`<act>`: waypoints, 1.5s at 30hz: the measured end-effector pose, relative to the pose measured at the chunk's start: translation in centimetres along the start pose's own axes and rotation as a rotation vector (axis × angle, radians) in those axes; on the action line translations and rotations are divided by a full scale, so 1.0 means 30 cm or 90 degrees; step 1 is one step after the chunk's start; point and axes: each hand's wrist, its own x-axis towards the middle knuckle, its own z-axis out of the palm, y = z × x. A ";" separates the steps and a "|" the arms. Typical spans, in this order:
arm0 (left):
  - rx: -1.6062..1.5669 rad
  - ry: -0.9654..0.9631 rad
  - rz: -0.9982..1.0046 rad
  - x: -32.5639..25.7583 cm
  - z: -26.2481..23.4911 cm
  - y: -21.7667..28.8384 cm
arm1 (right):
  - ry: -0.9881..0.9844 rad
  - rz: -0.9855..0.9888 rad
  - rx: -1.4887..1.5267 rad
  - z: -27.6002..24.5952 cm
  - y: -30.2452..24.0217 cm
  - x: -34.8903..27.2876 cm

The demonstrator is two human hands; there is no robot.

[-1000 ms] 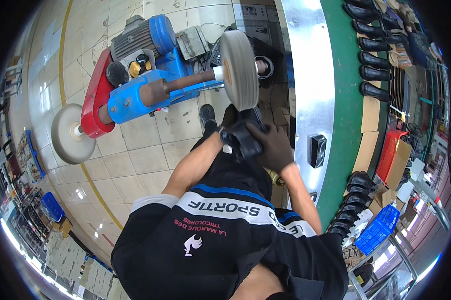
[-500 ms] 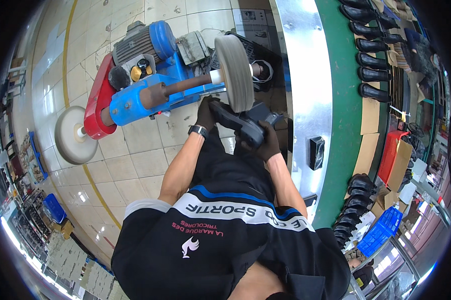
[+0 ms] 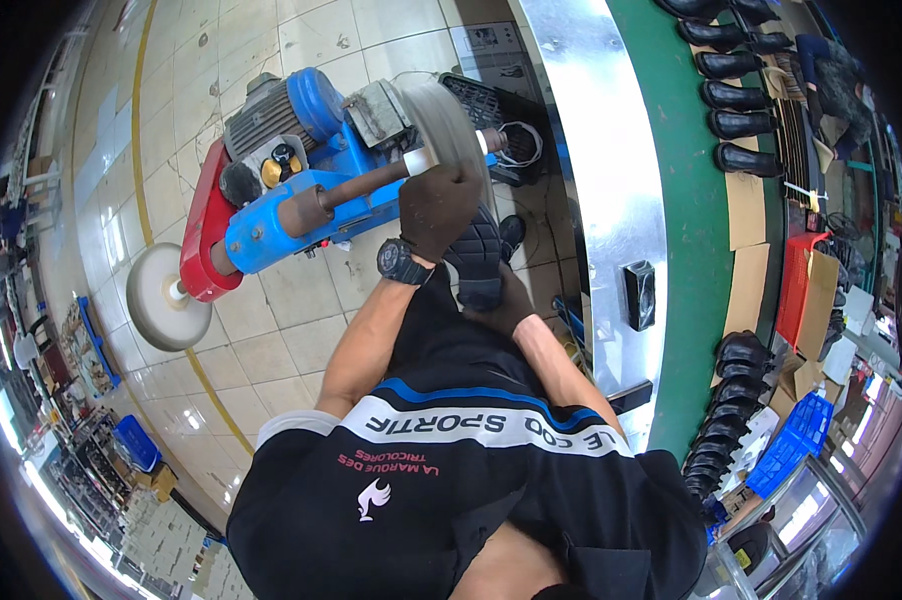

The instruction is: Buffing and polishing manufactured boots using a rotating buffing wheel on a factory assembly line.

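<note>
A black shoe [image 3: 474, 265] is tilted in front of me with its ridged sole toward my view. My left hand [image 3: 437, 212], in a dark glove, is closed around its far end, right beside the grey buffing wheel [image 3: 451, 135]. The fingertips are partly hidden there. My right hand [image 3: 509, 303], also gloved, grips the heel end from below and the right, partly covered by the shoe. The shoe's upper faces away, and its far end is hidden by the glove and wheel. The wheel's surface looks smeared, as if spinning.
The wheel sits on the shaft of a blue machine [image 3: 271, 235] with a red belt guard [image 3: 203, 215] and a second, white wheel [image 3: 161, 300] at left. A metal-edged bench [image 3: 596, 130] runs along my right, with a row of black shoes [image 3: 741, 123] on its green top.
The shoe has turned so its sole shows. My left hand has moved up and over its far end against the wheel; my right hand has shifted left and down to the heel.
</note>
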 end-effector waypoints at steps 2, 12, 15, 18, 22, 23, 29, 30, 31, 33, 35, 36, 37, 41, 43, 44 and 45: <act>0.114 -0.104 0.199 0.023 0.009 0.014 | -0.016 0.098 0.150 0.058 -0.200 -0.011; -0.042 -0.545 0.621 -0.018 -0.032 0.238 | -0.069 -0.024 -0.009 0.060 -0.221 -0.016; -0.122 -0.597 0.724 -0.142 -0.045 0.272 | -0.016 0.149 0.271 0.006 -0.198 -0.056; -0.370 -0.275 0.595 -0.206 -0.163 0.159 | -0.012 0.311 0.549 -0.036 -0.195 -0.072; -0.258 -0.138 -0.172 -0.396 0.011 -0.103 | -0.066 0.419 0.743 -0.040 -0.265 -0.067; -0.264 -0.227 -0.169 -0.420 0.084 -0.212 | -0.070 0.409 0.750 -0.035 -0.278 -0.059; -0.383 -0.302 -0.115 -0.321 0.360 -0.337 | -0.076 0.354 0.834 -0.005 -0.162 0.146; -0.669 -0.316 -0.478 -0.228 0.333 -0.240 | -0.031 0.349 0.832 -0.028 -0.110 0.175; -0.925 -0.294 -0.865 -0.170 0.306 -0.190 | -0.027 0.341 0.831 -0.031 -0.100 0.188; -0.932 -0.228 -0.838 -0.227 0.327 -0.267 | -0.054 0.356 0.828 0.001 -0.111 0.197; -1.061 -0.216 -0.876 -0.307 0.346 -0.363 | -0.057 0.381 0.774 0.024 -0.124 0.175; -1.060 -0.226 -0.881 -0.324 0.327 -0.357 | -0.037 0.394 0.733 0.021 -0.117 0.154; -0.960 -0.182 -0.864 -0.350 0.294 -0.339 | -0.056 0.410 0.705 0.015 -0.116 0.141; -0.342 -0.161 -0.484 -0.475 0.178 -0.289 | -0.086 0.409 0.403 -0.019 -0.160 0.042; -0.375 -0.108 -0.538 -0.496 0.179 -0.270 | -0.024 0.203 0.120 -0.055 -0.059 -0.032; -0.408 -0.055 -0.593 -0.519 0.182 -0.252 | 0.037 -0.003 -0.161 -0.057 -0.021 -0.064; 0.000 -0.061 -0.242 -0.520 0.111 -0.176 | 0.030 0.001 -0.160 -0.046 -0.122 -0.092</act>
